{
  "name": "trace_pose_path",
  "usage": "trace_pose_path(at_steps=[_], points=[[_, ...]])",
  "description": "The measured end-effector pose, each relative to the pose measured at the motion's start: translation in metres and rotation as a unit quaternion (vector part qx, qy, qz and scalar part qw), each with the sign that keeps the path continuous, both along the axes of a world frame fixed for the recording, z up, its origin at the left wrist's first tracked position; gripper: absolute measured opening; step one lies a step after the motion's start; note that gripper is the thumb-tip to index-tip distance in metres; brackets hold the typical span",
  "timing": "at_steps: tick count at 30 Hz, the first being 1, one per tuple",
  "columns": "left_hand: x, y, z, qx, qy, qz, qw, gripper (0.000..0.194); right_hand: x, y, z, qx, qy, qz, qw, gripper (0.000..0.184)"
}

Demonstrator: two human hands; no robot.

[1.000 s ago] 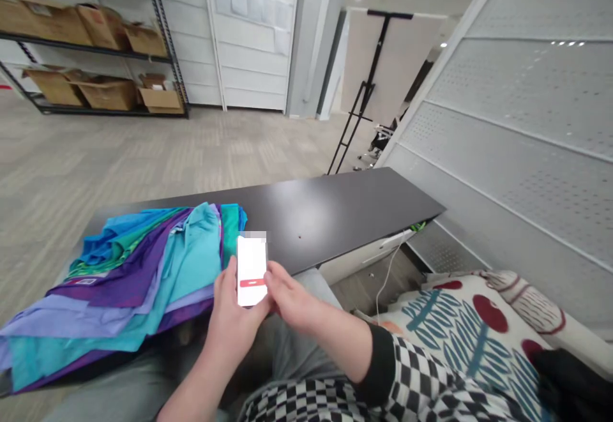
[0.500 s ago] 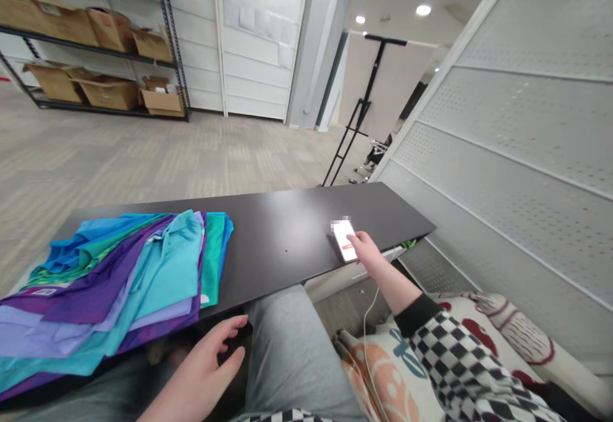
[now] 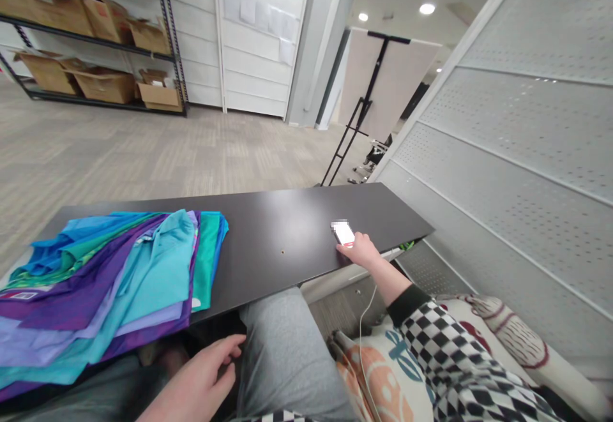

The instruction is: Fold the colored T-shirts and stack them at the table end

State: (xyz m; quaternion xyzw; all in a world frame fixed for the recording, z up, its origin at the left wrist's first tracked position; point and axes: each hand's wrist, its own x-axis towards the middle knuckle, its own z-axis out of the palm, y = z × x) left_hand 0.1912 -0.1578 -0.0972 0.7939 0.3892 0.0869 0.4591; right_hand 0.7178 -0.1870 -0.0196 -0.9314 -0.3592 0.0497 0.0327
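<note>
My right hand [image 3: 363, 249] grips the lower end of a smartphone [image 3: 343, 232] with a lit, mostly white screen. The phone is at the right part of a dark table [image 3: 268, 237]; whether it rests on the top or is held just above it, I cannot tell. In front of the table edge, over my lap, my left hand [image 3: 213, 371] is open with loosely bent fingers and nothing in it. It is nearest to a spread pile of clothes [image 3: 158, 269] in turquoise, purple, blue and green, lying on the table's left side.
A white cable [image 3: 363, 339] hangs below the table at the right. Patterned cushions [image 3: 383, 358] lie beside my leg [image 3: 292, 352]. A perforated partition [image 3: 517, 128] rises on the right. Beyond are a black stand [image 3: 366, 96] and a shelf with cardboard boxes [image 3: 105, 83].
My right hand has shifted to the phone's bottom end, and the thumb has come off the middle of the screen. My left hand has dropped slightly. The view has shifted a little.
</note>
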Motion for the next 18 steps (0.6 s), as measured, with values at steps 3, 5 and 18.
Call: trace_pose_path(at_steps=[3, 5, 18], points=[[0.002, 0.000, 0.000, -0.005, 0.015, -0.014, 1.000, 0.055, 0.007, -0.001, -0.002, -0.029, -0.028, -0.008, 0.999, 0.063], [0.003, 0.000, -0.002, -0.006, 0.024, -0.025, 0.999, 0.055, 0.014, -0.002, -0.004, -0.037, -0.035, -0.008, 0.999, 0.062], [0.005, 0.003, -0.017, -0.027, 0.071, -0.028, 0.997, 0.059, 0.140, -0.008, -0.009, 0.003, -0.041, -0.084, 0.996, 0.076]])
